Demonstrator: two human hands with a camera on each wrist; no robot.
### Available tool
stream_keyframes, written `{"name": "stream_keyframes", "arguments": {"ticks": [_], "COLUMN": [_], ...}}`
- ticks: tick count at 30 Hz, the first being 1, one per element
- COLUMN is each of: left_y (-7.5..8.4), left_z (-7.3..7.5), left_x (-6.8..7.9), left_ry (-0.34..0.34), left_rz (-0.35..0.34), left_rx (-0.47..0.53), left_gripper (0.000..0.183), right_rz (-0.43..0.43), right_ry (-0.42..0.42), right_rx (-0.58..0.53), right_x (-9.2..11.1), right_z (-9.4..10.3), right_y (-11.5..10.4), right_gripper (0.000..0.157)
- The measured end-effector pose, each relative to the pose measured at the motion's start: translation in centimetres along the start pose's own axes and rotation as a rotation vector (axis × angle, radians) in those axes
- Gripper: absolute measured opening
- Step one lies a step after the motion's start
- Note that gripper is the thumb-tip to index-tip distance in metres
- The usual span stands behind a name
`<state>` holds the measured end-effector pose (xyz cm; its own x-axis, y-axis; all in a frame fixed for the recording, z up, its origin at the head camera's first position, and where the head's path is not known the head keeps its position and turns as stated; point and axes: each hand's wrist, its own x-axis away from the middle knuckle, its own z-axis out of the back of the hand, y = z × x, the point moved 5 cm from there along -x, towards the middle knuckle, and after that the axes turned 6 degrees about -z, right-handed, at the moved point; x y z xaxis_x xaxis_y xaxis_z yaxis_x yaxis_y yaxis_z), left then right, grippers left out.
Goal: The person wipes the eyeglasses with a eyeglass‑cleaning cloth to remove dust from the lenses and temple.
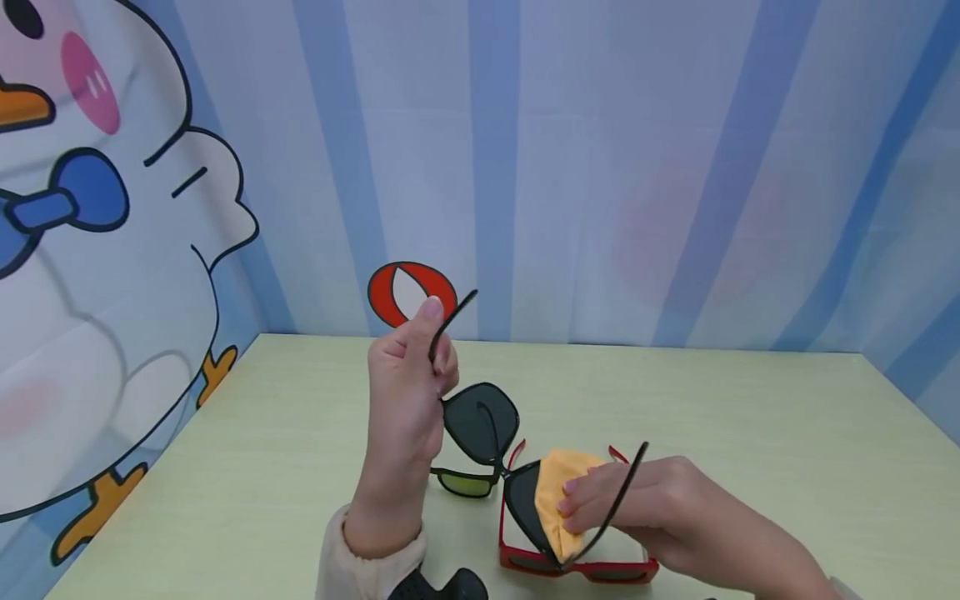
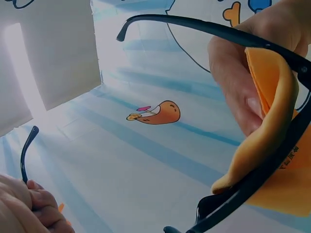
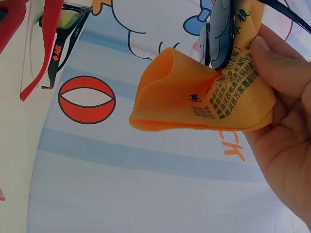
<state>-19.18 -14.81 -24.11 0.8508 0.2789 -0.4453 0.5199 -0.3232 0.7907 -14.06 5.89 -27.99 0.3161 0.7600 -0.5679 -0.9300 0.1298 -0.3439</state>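
Black-framed sunglasses with dark lenses (image 1: 480, 421) are held up, tilted, over the table. My left hand (image 1: 408, 383) grips one temple arm, its thumb pointing up along it. A folded orange cloth (image 1: 562, 475) wraps the other lens, and my right hand (image 1: 667, 508) pinches lens and cloth between thumb and fingers. Dark printed characters show on the cloth (image 3: 194, 97) in the right wrist view. The free temple arm (image 2: 194, 23) arches past the right hand in the left wrist view. Most of the wrapped lens is hidden.
Red-framed glasses (image 1: 618, 572) lie on the pale table (image 1: 750, 433) beneath the sunglasses. Behind them are black glasses with yellow-green lenses (image 1: 465, 483). A blue striped backdrop (image 1: 585, 208) with cartoon figures stands around the table. A black object (image 1: 450, 585) shows at the bottom edge.
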Motion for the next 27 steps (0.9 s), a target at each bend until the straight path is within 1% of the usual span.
{"name": "stream_keyframes", "arguments": {"ticks": [3,6,9,12,16,18,22,27], "left_y": [-0.2,-0.5,-0.7,-0.7,-0.6,-0.6,-0.8,-1.2], "left_z": [-0.5,-1.2,-1.6,-1.7,-1.7,-1.7,-1.8,-2.1], "left_x": [0.3,0.6,0.7,0.8,0.8,0.9,1.0,1.2], "left_ry": [-0.035,-0.078,-0.100,-0.093,-0.076,-0.070,-0.054,-0.059], "left_rz": [0.001,-0.001,-0.005,-0.016,-0.028,-0.021,0.000,0.006], "left_rx": [-0.002,-0.009,-0.015,-0.010,0.007,0.013,0.012,0.016], "left_gripper": [0.048,0.048,0.048,0.048,0.048,0.048,0.049,0.048], "right_rz": [0.046,0.032,-0.027,-0.017,0.050,0.045,0.034,0.078], "right_ry": [0.029,0.026,-0.004,-0.005,0.008,0.000,-0.019,-0.049], "right_rx": [0.011,-0.015,-0.060,-0.072,-0.040,-0.033,-0.056,-0.079], "right_x": [0.0,0.1,0.2,0.1,0.0,-0.1,-0.1,0.0], "right_z": [0.1,-0.1,-0.3,-0.4,-0.4,-0.4,-0.5,-1.0], "right_y": [0.1,0.4,0.7,0.6,0.3,0.2,0.2,-0.1], "right_gripper": [0.026,0.023,0.022,0.020,0.019,0.019,0.019,0.016]}}
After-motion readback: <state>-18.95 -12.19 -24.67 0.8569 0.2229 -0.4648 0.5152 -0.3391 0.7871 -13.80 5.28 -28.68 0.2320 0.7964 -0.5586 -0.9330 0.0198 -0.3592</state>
